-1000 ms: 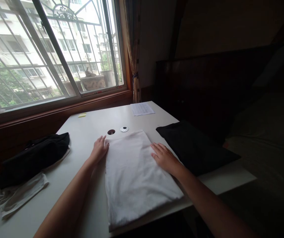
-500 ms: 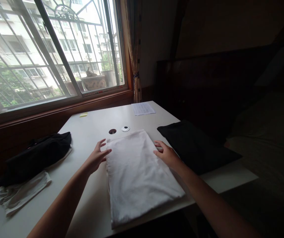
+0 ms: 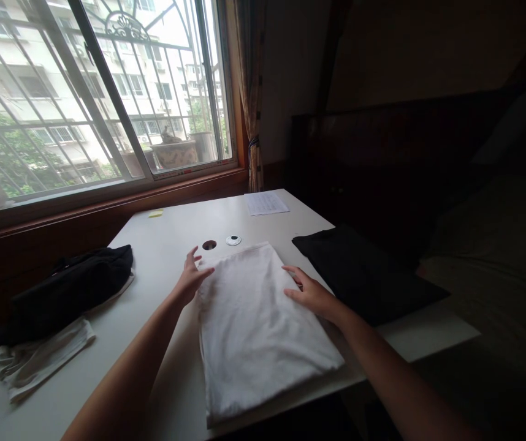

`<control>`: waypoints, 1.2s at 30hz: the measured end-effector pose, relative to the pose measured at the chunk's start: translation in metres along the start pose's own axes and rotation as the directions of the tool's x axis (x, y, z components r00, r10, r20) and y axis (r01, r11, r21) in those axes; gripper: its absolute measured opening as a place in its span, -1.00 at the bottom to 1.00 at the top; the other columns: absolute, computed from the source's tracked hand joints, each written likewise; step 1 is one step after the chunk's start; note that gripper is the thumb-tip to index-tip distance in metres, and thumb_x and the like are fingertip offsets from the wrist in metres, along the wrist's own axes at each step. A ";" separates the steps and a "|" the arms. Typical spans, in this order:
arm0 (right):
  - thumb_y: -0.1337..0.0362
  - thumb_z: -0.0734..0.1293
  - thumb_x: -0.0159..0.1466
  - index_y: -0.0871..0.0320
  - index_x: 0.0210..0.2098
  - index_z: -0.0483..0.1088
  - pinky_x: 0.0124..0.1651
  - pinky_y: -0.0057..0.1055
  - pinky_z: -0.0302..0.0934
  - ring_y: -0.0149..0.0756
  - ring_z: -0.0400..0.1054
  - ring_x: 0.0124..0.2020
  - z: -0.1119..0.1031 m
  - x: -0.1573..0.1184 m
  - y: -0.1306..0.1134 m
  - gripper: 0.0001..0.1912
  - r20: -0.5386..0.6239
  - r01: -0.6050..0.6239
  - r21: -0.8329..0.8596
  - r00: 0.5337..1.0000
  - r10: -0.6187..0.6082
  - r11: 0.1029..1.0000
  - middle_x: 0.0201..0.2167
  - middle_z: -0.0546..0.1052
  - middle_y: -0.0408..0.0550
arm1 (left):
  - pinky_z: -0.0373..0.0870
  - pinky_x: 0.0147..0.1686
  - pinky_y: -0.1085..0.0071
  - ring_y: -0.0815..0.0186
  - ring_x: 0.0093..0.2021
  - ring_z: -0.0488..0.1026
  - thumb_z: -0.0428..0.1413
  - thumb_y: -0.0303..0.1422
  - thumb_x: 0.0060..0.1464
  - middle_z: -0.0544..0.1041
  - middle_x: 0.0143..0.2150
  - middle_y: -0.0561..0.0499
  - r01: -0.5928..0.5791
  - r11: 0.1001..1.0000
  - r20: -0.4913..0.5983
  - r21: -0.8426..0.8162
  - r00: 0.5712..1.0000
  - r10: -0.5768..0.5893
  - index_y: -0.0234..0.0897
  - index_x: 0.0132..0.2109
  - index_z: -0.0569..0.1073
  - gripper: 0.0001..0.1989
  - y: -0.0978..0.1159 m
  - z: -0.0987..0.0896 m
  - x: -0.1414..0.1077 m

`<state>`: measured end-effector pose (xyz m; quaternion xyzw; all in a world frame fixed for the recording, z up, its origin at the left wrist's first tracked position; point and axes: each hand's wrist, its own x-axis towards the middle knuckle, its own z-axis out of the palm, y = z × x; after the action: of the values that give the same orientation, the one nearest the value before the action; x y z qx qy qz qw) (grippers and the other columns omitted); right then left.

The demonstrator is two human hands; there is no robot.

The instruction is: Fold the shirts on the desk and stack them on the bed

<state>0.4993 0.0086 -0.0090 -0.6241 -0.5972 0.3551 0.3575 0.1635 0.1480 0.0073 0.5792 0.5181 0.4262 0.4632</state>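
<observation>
A folded white cloth garment [image 3: 258, 331] lies flat on the white table [image 3: 175, 233], its near end by the front edge. At its far left corner is my left hand [image 3: 192, 275], thumb and fingers spread apart, the thumb over the cloth. My right hand [image 3: 306, 290] is at the garment's right side, fingers apart and tips at the cloth; whether they press on it I cannot tell. Neither hand grips the fabric. To the right of my right hand lies a folded black cloth [image 3: 368, 269].
Dark and pale garments [image 3: 70, 294] lie heaped at the table's left edge. Beyond the white cloth are a round hole [image 3: 209, 245] and its cover [image 3: 233, 241]. Farther back are a printed paper [image 3: 266, 203] and a yellow note [image 3: 156, 214]. A barred window [image 3: 106, 98] stands behind.
My left hand has moved slightly right and farther away, its thumb now over the cloth's corner. My right hand's fingers have stretched out more. The garment lies in nearly the same place.
</observation>
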 end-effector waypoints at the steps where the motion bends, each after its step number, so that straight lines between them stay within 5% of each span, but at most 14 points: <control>1: 0.17 0.39 0.26 -0.01 0.41 0.16 0.16 -0.19 0.30 -0.09 0.48 0.10 -0.001 -0.002 0.001 -0.24 0.011 -0.009 0.013 1.000 0.009 1.000 0.14 0.54 0.06 | 0.36 0.18 0.17 0.02 0.34 0.29 0.41 -0.31 -0.08 0.24 0.37 -0.33 0.004 1.000 -0.003 0.002 1.000 -0.004 -0.11 0.47 0.03 0.07 0.000 0.002 0.002; 7: 0.11 0.44 0.22 -0.08 0.46 0.12 0.30 -0.06 0.22 0.04 0.36 0.27 -0.004 -0.041 -0.005 -0.13 0.067 -0.065 -0.017 0.996 0.066 0.998 0.34 0.39 0.08 | 0.39 0.15 0.17 0.02 0.27 0.38 0.40 -0.31 -0.07 0.20 0.41 -0.37 0.095 0.994 0.073 -0.060 0.993 -0.091 -0.09 0.50 -0.09 0.14 0.000 0.004 -0.001; 12: 0.14 0.40 0.23 -0.08 0.34 0.35 0.29 -0.04 0.25 0.08 0.38 0.26 -0.009 -0.072 -0.012 -0.33 0.159 -0.046 -0.048 0.986 0.053 0.998 0.30 0.45 0.02 | 0.37 0.20 0.17 0.01 0.33 0.32 0.39 -0.23 -0.02 0.12 0.48 -0.32 0.041 0.998 0.205 -0.048 0.978 -0.030 -0.03 0.49 -0.01 0.06 0.002 -0.003 -0.013; 18: 0.12 0.31 0.27 -0.04 0.07 0.56 0.22 -0.11 0.33 0.04 0.47 0.15 -0.031 -0.079 0.000 -0.59 -0.015 -0.041 -0.079 0.999 0.040 0.996 0.16 0.57 -0.04 | 0.31 0.26 0.11 0.00 0.34 0.32 0.36 -0.23 0.02 0.21 0.46 -0.26 -0.059 0.998 0.208 -0.014 0.976 0.061 -0.07 0.42 0.16 -0.11 0.002 0.006 -0.022; 24: 0.10 0.31 0.23 -0.02 0.05 0.58 0.25 -0.09 0.32 0.03 0.48 0.14 -0.052 -0.082 0.016 -0.57 -0.130 -0.060 -0.125 0.991 0.043 0.990 0.12 0.60 -0.04 | 0.18 0.35 0.07 -0.01 0.37 0.30 0.32 -0.28 0.05 0.35 0.39 -0.19 -0.161 0.985 0.211 0.057 0.966 0.146 -0.13 0.33 0.33 -0.29 0.004 0.025 -0.032; 31: 0.02 0.33 0.27 -0.02 0.01 0.63 0.19 -0.13 0.37 0.03 0.53 0.05 -0.071 -0.077 -0.010 -0.60 -0.189 0.007 -0.134 0.981 -0.033 0.991 0.04 0.65 -0.06 | 0.01 0.46 0.08 0.03 0.49 0.11 0.24 -0.49 -0.01 0.28 0.46 -0.09 -0.339 0.934 0.113 0.114 0.938 0.327 -0.11 0.36 0.31 -0.24 0.026 0.039 -0.031; 36: 0.03 0.34 0.29 -0.05 0.00 0.63 0.18 -0.17 0.39 0.01 0.54 0.05 -0.100 -0.066 -0.021 -0.63 -0.240 0.027 -0.175 0.968 -0.069 0.984 0.01 0.66 -0.09 | 0.19 0.38 0.04 0.00 0.40 0.25 0.14 -0.56 -0.03 0.35 0.41 -0.10 -0.365 0.922 0.117 0.131 0.929 0.351 -0.10 0.39 0.26 -0.19 0.048 0.054 -0.028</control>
<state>0.5737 -0.0592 0.0591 -0.6767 -0.5917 0.2142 0.3821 0.2234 0.1129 0.0422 0.7162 0.4122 0.4366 0.3557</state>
